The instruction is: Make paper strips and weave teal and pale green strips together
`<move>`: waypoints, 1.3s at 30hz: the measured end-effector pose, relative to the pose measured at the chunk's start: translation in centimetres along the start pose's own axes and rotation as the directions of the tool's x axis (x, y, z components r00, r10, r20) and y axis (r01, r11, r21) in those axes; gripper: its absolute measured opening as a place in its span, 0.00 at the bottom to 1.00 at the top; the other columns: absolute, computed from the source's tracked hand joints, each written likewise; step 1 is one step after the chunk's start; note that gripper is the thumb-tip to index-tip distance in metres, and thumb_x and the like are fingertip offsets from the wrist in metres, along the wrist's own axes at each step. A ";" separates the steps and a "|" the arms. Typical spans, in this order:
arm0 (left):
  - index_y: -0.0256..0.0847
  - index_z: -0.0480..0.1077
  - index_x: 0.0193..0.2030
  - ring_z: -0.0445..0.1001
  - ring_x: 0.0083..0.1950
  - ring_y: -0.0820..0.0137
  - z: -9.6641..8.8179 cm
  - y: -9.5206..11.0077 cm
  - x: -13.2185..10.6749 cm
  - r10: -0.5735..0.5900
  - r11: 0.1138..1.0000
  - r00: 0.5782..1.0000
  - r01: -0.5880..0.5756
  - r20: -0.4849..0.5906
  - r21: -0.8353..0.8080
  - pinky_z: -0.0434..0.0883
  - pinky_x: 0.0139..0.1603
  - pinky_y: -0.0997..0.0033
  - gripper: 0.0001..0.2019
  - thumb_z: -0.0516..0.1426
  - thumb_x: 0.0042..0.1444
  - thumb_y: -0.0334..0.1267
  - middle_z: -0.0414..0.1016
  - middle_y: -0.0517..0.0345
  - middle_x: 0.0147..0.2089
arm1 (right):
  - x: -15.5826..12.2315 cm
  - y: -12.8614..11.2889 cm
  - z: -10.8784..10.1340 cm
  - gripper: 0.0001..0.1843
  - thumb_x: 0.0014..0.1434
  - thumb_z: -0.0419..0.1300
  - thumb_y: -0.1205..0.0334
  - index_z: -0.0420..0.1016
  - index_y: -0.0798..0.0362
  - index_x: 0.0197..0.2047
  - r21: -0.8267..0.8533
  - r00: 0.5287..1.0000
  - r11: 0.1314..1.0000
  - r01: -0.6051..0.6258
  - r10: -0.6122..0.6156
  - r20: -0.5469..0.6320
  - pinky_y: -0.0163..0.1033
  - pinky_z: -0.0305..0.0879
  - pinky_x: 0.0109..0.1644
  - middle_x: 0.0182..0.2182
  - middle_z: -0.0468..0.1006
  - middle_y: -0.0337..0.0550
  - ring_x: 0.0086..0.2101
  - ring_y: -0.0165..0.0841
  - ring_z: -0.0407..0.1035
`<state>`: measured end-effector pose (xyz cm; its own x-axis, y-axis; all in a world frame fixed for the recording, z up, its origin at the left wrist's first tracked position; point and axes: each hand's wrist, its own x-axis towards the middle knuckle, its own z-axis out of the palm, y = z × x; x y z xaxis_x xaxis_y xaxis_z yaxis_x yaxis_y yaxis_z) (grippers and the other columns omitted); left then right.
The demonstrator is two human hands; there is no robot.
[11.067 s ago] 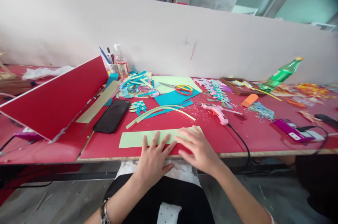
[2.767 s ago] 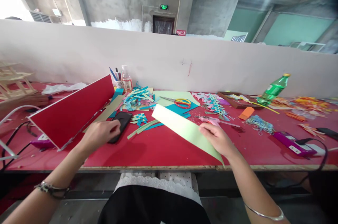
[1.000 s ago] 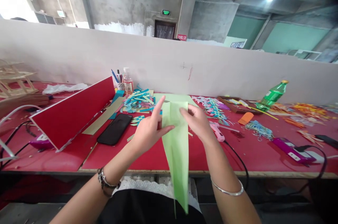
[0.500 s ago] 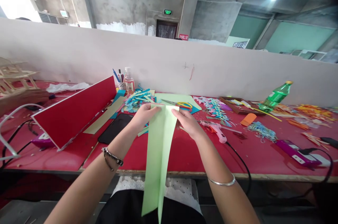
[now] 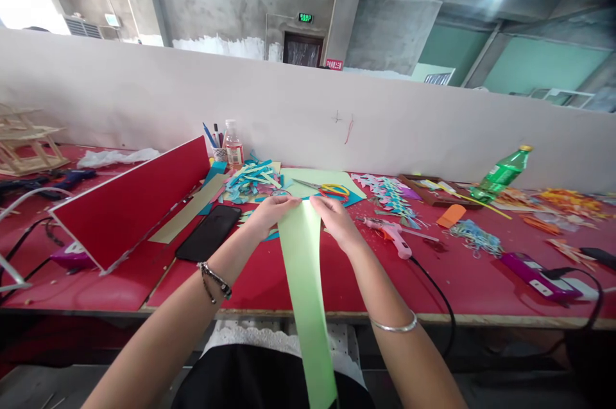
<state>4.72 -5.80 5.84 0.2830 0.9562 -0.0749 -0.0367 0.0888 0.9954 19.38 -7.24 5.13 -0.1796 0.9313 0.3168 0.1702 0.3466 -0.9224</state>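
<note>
A long strip of light green paper point(image 5: 304, 293) hangs from both hands down over the table's front edge towards my lap. My left hand point(image 5: 270, 215) pinches its top left corner, and my right hand point(image 5: 335, 219) grips the top right side close by. The fingertips of the two hands nearly meet along the upper edge. Just beyond them lie scissors point(image 5: 332, 189) with yellow handles, on a light green sheet point(image 5: 308, 176) and a blue piece of paper. A pink glue gun point(image 5: 395, 237) rests to the right of my right hand.
A black phone point(image 5: 208, 234) and a red board point(image 5: 135, 207) standing on edge are at left. Cut paper strips point(image 5: 255, 179) lie in a heap behind. A green bottle point(image 5: 503, 174) leans at back right. Near the front right edge sits a purple power strip point(image 5: 541, 277).
The green paper was creased lengthwise and partly spread; now its halves lie closer together as one narrower strip. My hands have drawn nearer each other at its top.
</note>
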 end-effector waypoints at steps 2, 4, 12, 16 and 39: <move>0.34 0.71 0.32 0.69 0.24 0.74 -0.2 -0.3 0.1 -0.048 0.998 0.999 0.048 0.016 -0.049 0.63 0.24 0.77 0.19 0.61 0.37 0.48 0.72 0.56 0.26 | -0.1 0.2 0.2 0.18 0.52 0.48 0.48 0.64 0.54 0.24 0.002 1.000 1.000 -0.001 0.001 -0.015 0.32 0.53 0.24 0.19 0.62 0.35 0.22 0.28 0.57; 0.33 0.71 0.32 0.69 0.25 0.73 -0.5 -0.7 0.2 -0.074 0.995 0.997 0.075 0.021 -0.065 0.64 0.26 0.76 0.20 0.61 0.37 0.49 0.73 0.54 0.27 | -0.3 0.3 0.4 0.18 0.51 0.48 0.47 0.64 0.54 0.25 -0.012 0.999 1.000 -0.014 0.013 -0.049 0.32 0.53 0.25 0.19 0.63 0.35 0.22 0.28 0.58; 0.35 0.71 0.29 0.68 0.23 0.74 -0.8 -1.5 0.3 -0.008 1.000 1.000 0.009 -0.030 0.019 0.63 0.24 0.76 0.20 0.59 0.37 0.53 0.73 0.55 0.26 | -0.6 0.3 0.7 0.19 0.52 0.47 0.48 0.51 0.52 0.19 -0.054 0.995 0.998 0.020 -0.025 -0.094 0.32 0.47 0.24 0.17 0.51 0.33 0.20 0.26 0.50; 0.35 0.70 0.25 0.65 0.20 0.76 -0.8 -1.5 0.2 0.079 0.991 0.991 -0.066 -0.111 0.121 0.59 0.21 0.78 0.19 0.58 0.38 0.53 0.70 0.59 0.22 | -0.9 0.8 0.8 0.19 0.54 0.45 0.49 0.47 0.52 0.19 -0.165 0.991 0.985 0.045 -0.065 -0.115 0.32 0.44 0.23 0.18 0.46 0.33 0.20 0.25 0.46; 0.35 0.72 0.32 0.70 0.30 0.69 -0.6 -3.1 -2.2 -0.066 0.998 0.996 0.065 -0.052 -0.006 0.65 0.30 0.74 0.17 0.59 0.39 0.46 0.73 0.55 0.29 | -0.9 2.5 0.4 0.18 0.52 0.47 0.46 0.58 0.52 0.22 -0.133 0.978 0.988 -0.080 0.052 -0.200 0.32 0.50 0.25 0.19 0.56 0.33 0.22 0.27 0.53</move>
<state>3.61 -8.03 2.90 0.2342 0.9616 -0.1431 -0.0234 0.1528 0.9880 19.56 -7.28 2.49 0.0268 0.9516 0.3061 0.3113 0.2830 -0.9072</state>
